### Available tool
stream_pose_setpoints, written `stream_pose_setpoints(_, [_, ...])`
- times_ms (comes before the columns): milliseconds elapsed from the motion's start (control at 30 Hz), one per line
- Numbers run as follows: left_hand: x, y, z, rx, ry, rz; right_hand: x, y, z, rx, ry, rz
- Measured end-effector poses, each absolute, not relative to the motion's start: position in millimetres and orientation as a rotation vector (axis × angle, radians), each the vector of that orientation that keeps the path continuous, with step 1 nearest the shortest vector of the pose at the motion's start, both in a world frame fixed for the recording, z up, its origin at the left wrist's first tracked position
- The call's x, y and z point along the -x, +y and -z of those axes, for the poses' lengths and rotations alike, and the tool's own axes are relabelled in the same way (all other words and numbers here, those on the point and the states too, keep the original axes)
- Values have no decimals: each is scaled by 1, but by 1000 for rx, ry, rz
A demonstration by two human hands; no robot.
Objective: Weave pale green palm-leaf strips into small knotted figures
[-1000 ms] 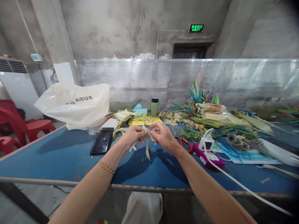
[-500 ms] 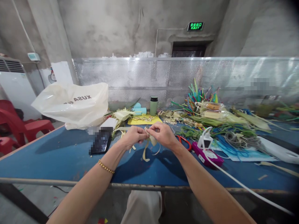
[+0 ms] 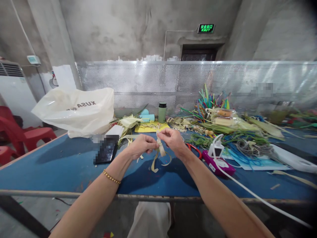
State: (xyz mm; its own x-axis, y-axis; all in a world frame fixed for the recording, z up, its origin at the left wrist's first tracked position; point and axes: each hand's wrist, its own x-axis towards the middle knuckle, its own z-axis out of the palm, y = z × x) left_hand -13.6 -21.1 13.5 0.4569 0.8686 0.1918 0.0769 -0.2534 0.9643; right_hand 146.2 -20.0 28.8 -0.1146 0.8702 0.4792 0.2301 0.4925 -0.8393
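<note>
Above the blue table, my left hand (image 3: 143, 146) and my right hand (image 3: 172, 140) meet around a small piece woven from pale strips (image 3: 162, 150). My left fingers pinch its left side, while my right thumb and forefinger grip near its upper end. Loose strip ends curl down below the piece (image 3: 154, 166) toward the tabletop. The fingertips hide part of the weave. Behind my left hand lie more pale strips (image 3: 129, 140). Red-handled scissors (image 3: 195, 150) lie just right of my right hand, partly covered by it.
A black phone (image 3: 107, 150) and a white plastic bag (image 3: 79, 110) are on the left. At the back stands a green bottle (image 3: 162, 113) by a yellow sheet (image 3: 148, 127). To the right are a purple box (image 3: 220, 164), a white cable (image 3: 247, 188) and tangled cords (image 3: 255, 147).
My right fingers have shifted slightly up and apart from the left ones, so more of the woven piece shows between them. The hanging strip ends have swung a little.
</note>
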Motion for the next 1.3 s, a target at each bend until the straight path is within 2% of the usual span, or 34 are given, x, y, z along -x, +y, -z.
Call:
stream_pose_setpoints(533, [12, -28, -16, -1685, 811, -779, -151, 5, -27, 952, -1511, -485])
stream_pose_setpoints(800, [14, -22, -14, -1629, 881, -899, -154, -10, -32, 1006, -1748, -652])
stream_pose_setpoints(1300, [14, -22, -15, -1623, 815, -942, -152, -10, -29, 979, -1720, -620])
